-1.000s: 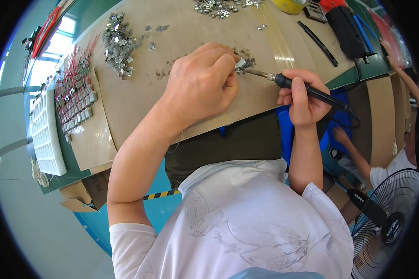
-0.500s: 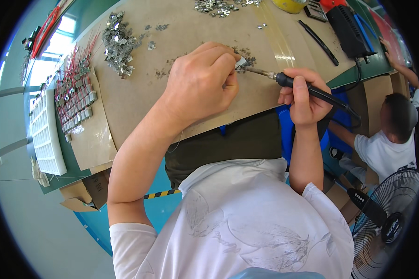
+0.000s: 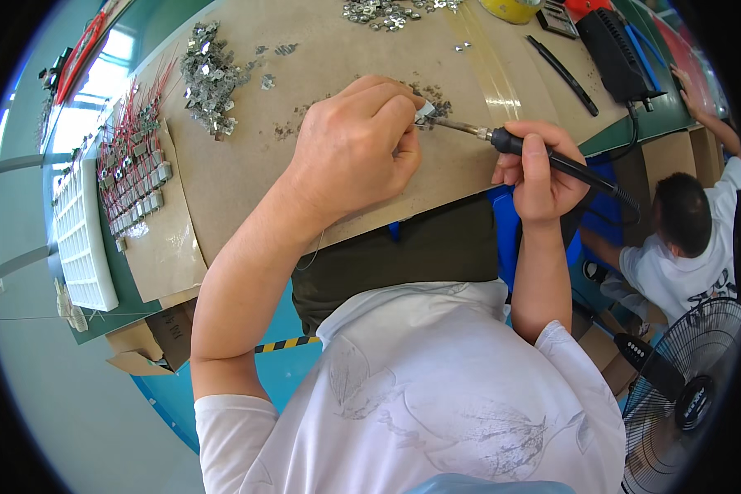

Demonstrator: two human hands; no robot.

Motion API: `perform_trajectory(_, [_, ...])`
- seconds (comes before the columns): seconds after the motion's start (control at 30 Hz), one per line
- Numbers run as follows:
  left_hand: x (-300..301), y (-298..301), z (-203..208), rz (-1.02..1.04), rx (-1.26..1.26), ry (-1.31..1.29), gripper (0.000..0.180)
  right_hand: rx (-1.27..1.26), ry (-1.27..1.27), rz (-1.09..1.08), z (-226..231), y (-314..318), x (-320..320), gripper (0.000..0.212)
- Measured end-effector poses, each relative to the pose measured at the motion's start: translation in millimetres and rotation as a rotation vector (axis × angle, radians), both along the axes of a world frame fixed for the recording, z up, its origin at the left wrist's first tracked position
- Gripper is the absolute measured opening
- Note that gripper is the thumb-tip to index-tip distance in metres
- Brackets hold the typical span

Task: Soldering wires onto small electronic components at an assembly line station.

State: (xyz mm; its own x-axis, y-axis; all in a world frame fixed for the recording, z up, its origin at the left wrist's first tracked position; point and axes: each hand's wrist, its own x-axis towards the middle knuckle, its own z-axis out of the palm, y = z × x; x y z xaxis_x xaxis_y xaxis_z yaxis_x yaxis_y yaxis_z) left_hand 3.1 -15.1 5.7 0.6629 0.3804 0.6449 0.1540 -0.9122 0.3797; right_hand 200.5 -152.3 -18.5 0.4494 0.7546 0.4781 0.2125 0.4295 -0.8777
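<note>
My right hand (image 3: 543, 171) is closed round the black handle of a soldering iron (image 3: 506, 142), whose metal tip points left. My left hand (image 3: 362, 140) has its fingers pinched on a small whitish metal piece (image 3: 425, 111), mostly hidden behind the fingers. The iron's tip reaches right beside that piece; whether they touch I cannot tell. Dark crumbs (image 3: 443, 107) lie scattered on the brown board (image 3: 247, 181) around the fingertips.
A heap of small metal plates (image 3: 210, 74) lies at the far left, more metal pieces (image 3: 387, 12) at the back. Left stand rows of small parts with red wires (image 3: 136, 177) and a white tray (image 3: 86, 239). A black box (image 3: 613, 49), a fan (image 3: 687, 395) and another person (image 3: 683, 222) are right.
The other person at the right has leaned a little to the left. My two hands and the soldering iron have hardly moved.
</note>
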Motion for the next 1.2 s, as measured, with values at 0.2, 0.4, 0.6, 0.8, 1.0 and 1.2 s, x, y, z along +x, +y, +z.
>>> perform_trajectory(0.2, [-1.7, -0.6, 0.6, 0.003, 0.004, 0.007, 0.010, 0.000, 0.040, -0.002, 0.4, -0.5, -1.7, 0.018])
perform_trajectory(0.4, [-0.8, -0.2, 1.0, 0.004, -0.010, 0.025, 0.010, 0.001, 0.066, 0.003, 0.4, 1.0, 0.0, 0.018])
perform_trajectory(0.6, [0.7, -1.8, 3.2, 0.021, -0.014, 0.026, 0.009, 0.004, 0.130, -0.001, -1.3, 0.1, 1.7, 0.017])
perform_trajectory(0.8, [-1.2, -3.7, 5.8, 0.015, -0.029, 0.037, 0.009, 0.041, 0.334, -0.019, 3.9, 8.0, 11.2, 0.020])
perform_trajectory(1.0, [-5.2, -4.5, 3.8, 0.021, -0.063, 0.036, 0.016, -0.040, -0.219, -0.342, 26.2, 53.3, 43.3, 0.028])
perform_trajectory(1.2, [-2.2, -3.4, 1.4, 0.014, -0.065, 0.027, 0.015, -0.006, -0.670, -0.448, 24.7, 72.4, 49.6, 0.028])
